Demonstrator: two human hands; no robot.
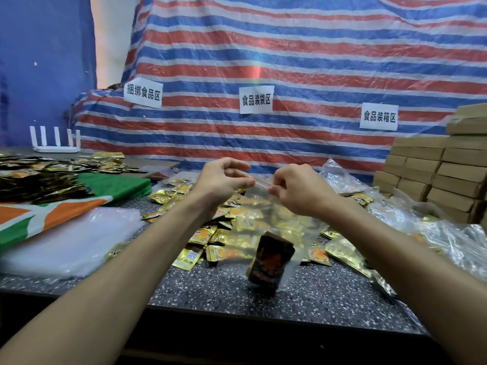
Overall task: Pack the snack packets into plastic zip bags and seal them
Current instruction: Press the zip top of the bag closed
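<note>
Sealing a loaded zip bag, both hands pinching the top strip.
Left hand (224,180) and right hand (297,188) pinch the zip bag (263,206) hanging at centre; dark snack packets (268,262) weigh the bottom at 6 o'clock. Film looks thin, slippery, floppy: grip the stiffer red-lined zip edge.

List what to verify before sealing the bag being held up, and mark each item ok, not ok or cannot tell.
1. Left hand pinches one end of the top of the clear plastic zip bag: ok.
2. Right hand pinches the other end, by the red zip strip: ok.
3. Dark snack packets sit low in the bag, well below the strip: ok.
4. Strip already pressed shut along its length: cannot tell.
5. Number of packets inside: cannot tell, as they are blurred.
</note>
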